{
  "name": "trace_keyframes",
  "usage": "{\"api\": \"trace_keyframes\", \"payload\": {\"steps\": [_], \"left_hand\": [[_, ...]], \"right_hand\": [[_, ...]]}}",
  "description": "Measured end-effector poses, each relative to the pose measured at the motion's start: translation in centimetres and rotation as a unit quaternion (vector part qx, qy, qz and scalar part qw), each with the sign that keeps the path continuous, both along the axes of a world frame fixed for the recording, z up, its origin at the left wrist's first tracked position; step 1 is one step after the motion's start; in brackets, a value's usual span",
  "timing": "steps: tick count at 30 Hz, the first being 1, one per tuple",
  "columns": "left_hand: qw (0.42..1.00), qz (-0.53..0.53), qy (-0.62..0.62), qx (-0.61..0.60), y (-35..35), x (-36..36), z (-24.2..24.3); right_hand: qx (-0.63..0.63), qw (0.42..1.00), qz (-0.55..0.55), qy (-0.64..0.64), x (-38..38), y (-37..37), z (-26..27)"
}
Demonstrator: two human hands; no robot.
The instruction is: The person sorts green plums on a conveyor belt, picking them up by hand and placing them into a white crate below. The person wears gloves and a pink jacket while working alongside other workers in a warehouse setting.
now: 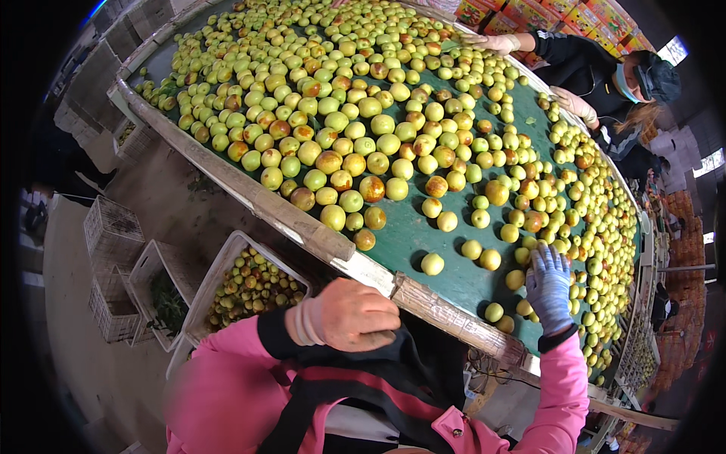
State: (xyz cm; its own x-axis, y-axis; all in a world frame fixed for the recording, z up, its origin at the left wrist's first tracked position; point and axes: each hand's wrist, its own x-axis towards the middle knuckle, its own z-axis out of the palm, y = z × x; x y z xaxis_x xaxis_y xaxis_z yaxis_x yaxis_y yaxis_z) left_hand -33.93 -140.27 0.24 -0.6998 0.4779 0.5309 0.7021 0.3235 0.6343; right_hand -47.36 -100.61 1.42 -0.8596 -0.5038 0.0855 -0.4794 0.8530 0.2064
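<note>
Many green-yellow jujubes, several with reddish-brown patches, cover a green sorting belt. My left hand, in an orange-pink glove, is curled in front of my body, just short of the taped near rim. Its palm faces away from view, so whether anything is inside cannot be seen. Over the belt's right part, my right hand wears a blue-and-white glove. Its fingers stretch forward, slightly apart, and the tips touch jujubes in the dense band there. A few loose jujubes lie just left of that hand.
Below the rim at left stands a white crate of jujubes. Beside it are a crate with green leaves and stacked white crates. Across the belt, a masked co-worker reaches in with gloved hands. Printed cartons are piled behind.
</note>
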Motion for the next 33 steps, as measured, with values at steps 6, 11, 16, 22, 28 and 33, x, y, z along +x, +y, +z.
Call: {"api": "trace_keyframes", "payload": {"steps": [6, 11, 16, 22, 28, 33], "left_hand": [[0.841, 0.432, -0.021, -0.326, -8.7, -5.5, 2.8], [0.658, 0.356, -0.342, -0.568, -7.1, -12.2, 4.5], [0.64, 0.292, -0.36, -0.613, -7.2, -13.1, 3.8], [0.753, 0.325, -0.395, -0.413, -9.2, -11.2, 6.1], [0.821, 0.436, -0.368, 0.006, -20.2, -1.5, 4.9], [0.742, 0.525, -0.161, -0.384, -18.4, -3.9, 4.1]], "right_hand": [[-0.26, 0.912, 0.285, -0.142, 8.7, -13.1, 2.9], [-0.232, 0.814, 0.476, -0.238, 13.6, -20.7, -2.8], [-0.168, 0.829, 0.472, -0.25, 13.5, -21.5, -6.3], [-0.121, 0.828, 0.463, -0.293, 12.6, -22.1, -6.2], [-0.103, 0.827, 0.478, -0.276, 13.0, -23.2, -7.1], [-0.098, 0.831, 0.472, -0.278, 12.7, -24.1, -7.5]]}}
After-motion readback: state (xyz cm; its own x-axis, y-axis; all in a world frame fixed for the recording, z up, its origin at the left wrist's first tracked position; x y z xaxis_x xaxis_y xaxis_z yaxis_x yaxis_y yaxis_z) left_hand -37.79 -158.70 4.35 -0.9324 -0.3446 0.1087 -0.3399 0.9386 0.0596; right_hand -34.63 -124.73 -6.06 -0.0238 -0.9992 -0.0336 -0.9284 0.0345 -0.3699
